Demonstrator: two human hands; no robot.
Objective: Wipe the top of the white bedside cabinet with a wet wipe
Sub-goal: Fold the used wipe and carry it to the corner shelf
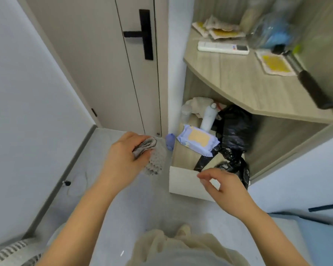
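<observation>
My left hand [123, 152] is shut on a crumpled grey textured wipe [154, 158], held in the air above the floor near the door. My right hand [219, 183] hovers empty with its fingers loosely apart over the front edge of a cardboard box [183, 183]. A light-blue pack of wet wipes [198, 140] with an orange label lies on the box's contents. The white bedside cabinet is not in view.
A black plastic bag [235, 131] and a white bottle [209, 118] sit in the lower shelf bay. The wooden shelf [238, 85] above carries a remote control [223, 48], yellow pads and a black-handled tool [313, 89]. A closed door [123, 64] stands ahead.
</observation>
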